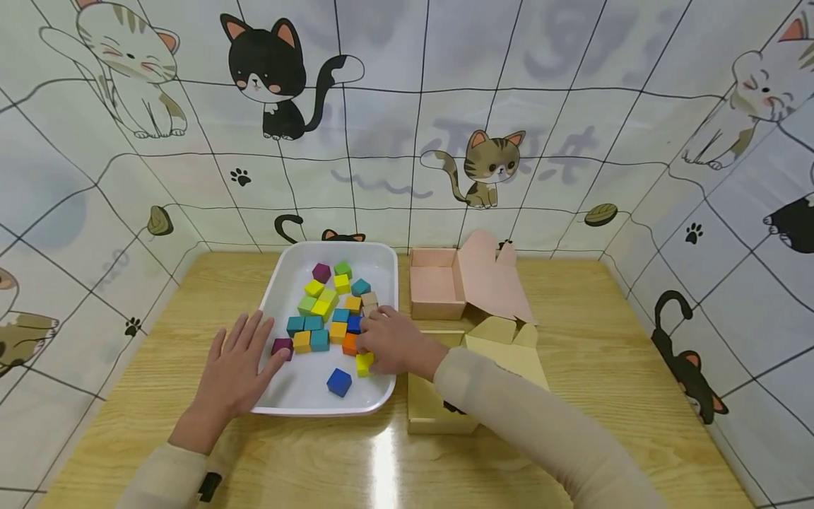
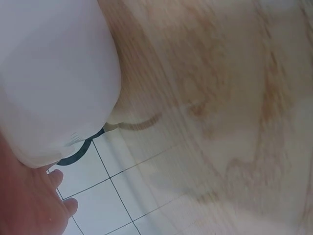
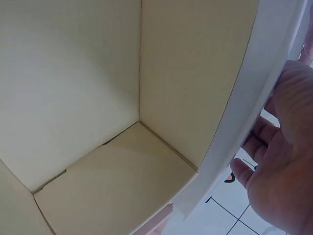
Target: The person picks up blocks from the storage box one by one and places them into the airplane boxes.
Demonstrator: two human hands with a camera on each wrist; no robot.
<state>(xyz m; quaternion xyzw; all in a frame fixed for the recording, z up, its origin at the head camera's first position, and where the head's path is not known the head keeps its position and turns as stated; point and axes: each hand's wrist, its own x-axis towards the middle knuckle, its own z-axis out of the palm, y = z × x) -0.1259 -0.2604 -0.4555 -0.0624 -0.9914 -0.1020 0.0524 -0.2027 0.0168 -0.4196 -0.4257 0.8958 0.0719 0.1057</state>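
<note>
A white tray (image 1: 305, 396) holds several coloured wooden blocks, grouped mostly in its middle. My left hand (image 1: 238, 367) lies over the tray's left rim, fingers straight and spread, its thumb near a purple block (image 1: 282, 348). Over the right side of the tray, my right hand (image 1: 394, 343) reaches down among the blocks with bent fingers. Close to its fingertips are an orange block (image 1: 350, 344), a yellow block (image 1: 364, 365) and a dark blue block (image 1: 354, 324). Its fingertips are partly hidden, so I cannot tell whether they pinch a block. A lone blue block (image 1: 339, 382) sits nearer the front.
Right of the tray stands an open pale yellow box (image 1: 441, 426), partly under my right forearm. Behind it is an open pink box (image 1: 437, 305) with its lid folded out to the right. A cat-print cloth (image 1: 388, 127) hangs round the wooden table (image 1: 610, 353).
</note>
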